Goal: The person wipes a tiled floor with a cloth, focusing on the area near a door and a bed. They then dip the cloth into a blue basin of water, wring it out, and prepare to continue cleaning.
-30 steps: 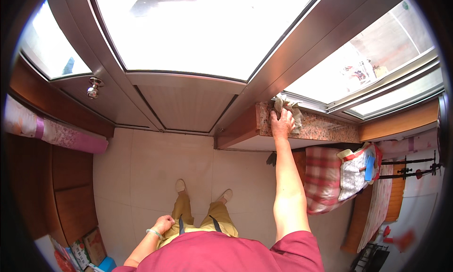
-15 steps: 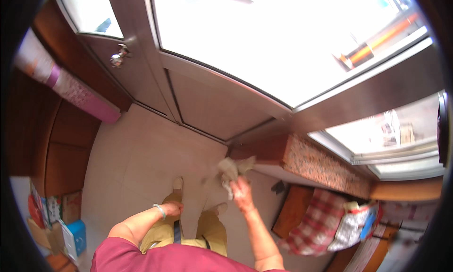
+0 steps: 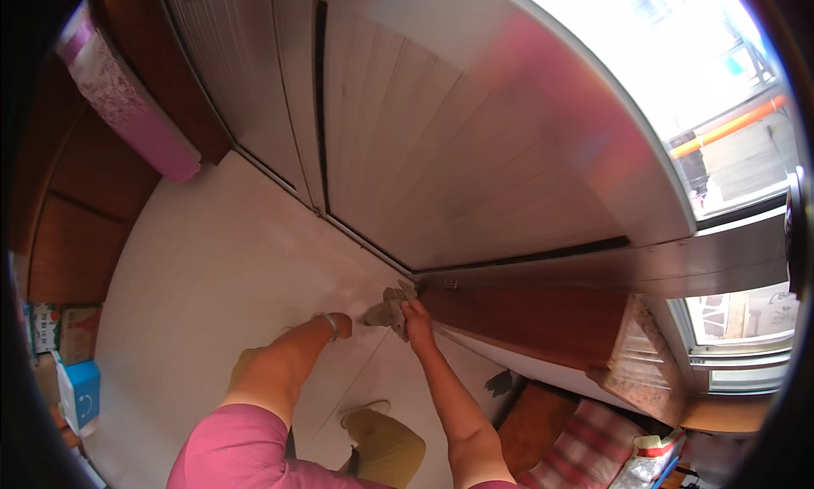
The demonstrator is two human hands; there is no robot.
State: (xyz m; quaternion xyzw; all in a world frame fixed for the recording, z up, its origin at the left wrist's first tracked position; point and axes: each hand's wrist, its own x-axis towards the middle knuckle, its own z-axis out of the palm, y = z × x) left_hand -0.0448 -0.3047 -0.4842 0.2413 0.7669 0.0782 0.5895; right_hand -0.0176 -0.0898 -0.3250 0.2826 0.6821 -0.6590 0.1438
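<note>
A crumpled grey-beige cloth [image 3: 383, 312] is bunched in my right hand [image 3: 416, 321], whose fingers are closed on it. Hand and cloth are low over the pale floor, beside the bottom corner of the grey panelled door [image 3: 441, 158] and the end of a dark wooden base. To the left of the cloth, apart from it, is my left hand [image 3: 342, 325], with a pale bracelet at the wrist. It looks curled, and nothing shows in it; its fingertips are partly hidden.
At the left stand brown cabinets [image 3: 89, 179], a pink patterned covered item [image 3: 140, 120] and a blue box [image 3: 80, 391]. A stone-topped ledge [image 3: 640, 353] juts out at the right. Below it lie a dark grey item [image 3: 500, 383] and red checked fabric [image 3: 581, 442].
My view has lowered and come nearer the door. My right hand has carried the cloth down to the door's bottom corner. My left hand has reached forward toward it.
</note>
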